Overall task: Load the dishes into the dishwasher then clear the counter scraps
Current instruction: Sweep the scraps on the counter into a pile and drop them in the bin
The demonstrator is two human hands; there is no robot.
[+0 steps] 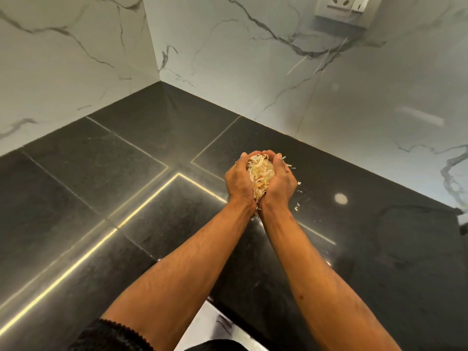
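Left hand (239, 183) and right hand (279, 182) — cupped round scraps (260, 172).

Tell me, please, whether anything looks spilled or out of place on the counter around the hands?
Yes. Both hands, left hand and right hand, cup a heap of pale scraps, but a few stray shreds lie on the black counter just right of the right hand. Some also hang below the wrists.
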